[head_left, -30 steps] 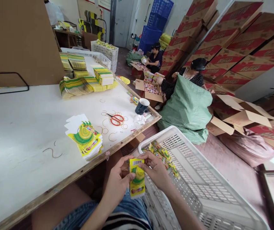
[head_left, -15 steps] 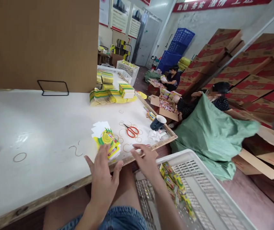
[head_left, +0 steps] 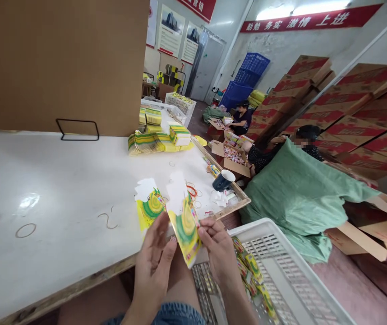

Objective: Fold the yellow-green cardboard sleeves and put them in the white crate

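A flat yellow-and-green printed carton (head_left: 186, 225) with white flaps stands tilted above the table's front edge. My right hand (head_left: 218, 243) pinches its right edge between thumb and fingers. At the carton's left edge is my left hand (head_left: 154, 262), cupped with thumb and fingers apart; whether its fingertips touch the carton I cannot tell. Just behind my left hand, a small pile of similar flat cartons (head_left: 149, 208) lies on the white table (head_left: 68, 180). Red-handled scissors (head_left: 192, 191) are mostly hidden behind the raised carton.
Below right, a white plastic crate (head_left: 290, 266) holds several small filled boxes (head_left: 254, 267). A dark mug (head_left: 223, 180) stands near the table's right corner. Carton stacks (head_left: 146, 142) lie farther back. Rubber bands (head_left: 26, 230) are scattered about. Two people sit beyond, one behind green sacking (head_left: 301, 194).
A flat carton has come up off the pile, with my right hand now gripping it. My left hand has drawn back from the pile to the carton's left side.
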Motion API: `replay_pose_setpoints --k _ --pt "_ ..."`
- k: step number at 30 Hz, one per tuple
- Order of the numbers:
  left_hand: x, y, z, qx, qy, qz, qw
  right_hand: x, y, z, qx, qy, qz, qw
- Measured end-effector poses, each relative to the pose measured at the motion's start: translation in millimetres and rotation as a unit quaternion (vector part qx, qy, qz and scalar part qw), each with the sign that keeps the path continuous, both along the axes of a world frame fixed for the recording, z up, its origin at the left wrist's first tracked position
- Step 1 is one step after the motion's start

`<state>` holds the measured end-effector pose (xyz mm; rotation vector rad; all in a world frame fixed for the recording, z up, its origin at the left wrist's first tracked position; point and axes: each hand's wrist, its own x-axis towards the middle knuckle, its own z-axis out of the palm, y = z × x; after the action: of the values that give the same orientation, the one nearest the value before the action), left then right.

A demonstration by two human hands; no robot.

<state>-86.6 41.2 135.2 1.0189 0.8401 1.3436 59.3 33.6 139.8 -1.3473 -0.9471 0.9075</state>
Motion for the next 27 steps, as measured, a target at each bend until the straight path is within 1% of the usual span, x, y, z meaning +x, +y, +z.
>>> replay_pose_setpoints --k 1,2,3,4,5,7,8,10,13,15,18,21,22,24,27 --pt "4 0 -0.8 -0.029 -0.052 -0.069 0.996 3 -10 -1.8 -0.008 0.056 0.003 0.998" --pt "8 -1 -2.6 -0.047 -0.093 -0.133 0.986 5 -20 -3.9 -0.019 0.105 0.007 0.994" --pt "12 -1 -4.9 -0.059 -0.124 -0.188 0.972 7 -29 -6.2 -0.029 0.139 0.009 0.99" --pt "16 -2 -7.3 -0.069 -0.147 -0.23 0.959 9 -36 -8.5 -0.038 0.154 0.008 0.987" --pt "19 -4 -9.4 -0.08 -0.165 -0.259 0.948 11 -42 -10.6 -0.042 0.159 0.005 0.986" --pt "24 -7 -11.8 -0.106 -0.184 -0.29 0.933 15 -51 -13.6 -0.046 0.148 0.001 0.988" --pt "26 -8 -12.3 -0.119 -0.189 -0.293 0.93 17 -54 -14.3 -0.048 0.135 0.004 0.99" --pt "31 -11 -13.0 -0.142 -0.189 -0.278 0.931 20 -58 -14.6 -0.058 0.107 0.015 0.992" --pt "37 -11 -16.3 -0.157 -0.153 -0.232 0.948 21 -62 -15.0 -0.079 0.075 0.027 0.994" --pt "40 -10 -20.4 -0.155 -0.127 -0.21 0.957 19 -64 -17.4 -0.082 0.052 0.015 0.995" --pt "43 -9 -26.4 -0.145 -0.095 -0.179 0.968 17 -66 -23.9 -0.082 -0.002 -0.024 0.996" --pt "44 -12 -28.2 -0.132 -0.064 -0.15 0.978 20 -67 -27.1 -0.08 -0.072 -0.039 0.993" --pt "44 -13 -27.6 -0.125 -0.057 -0.147 0.979 23 -67 -26.2 -0.071 -0.087 -0.034 0.993" --pt "43 -16 -25.5 -0.105 -0.05 -0.162 0.98 28 -66 -21.1 -0.044 -0.095 -0.015 0.994" --pt "41 -18 -23.5 -0.069 -0.035 -0.224 0.971 38 -65 -8.8 -0.022 -0.078 0.032 0.996"
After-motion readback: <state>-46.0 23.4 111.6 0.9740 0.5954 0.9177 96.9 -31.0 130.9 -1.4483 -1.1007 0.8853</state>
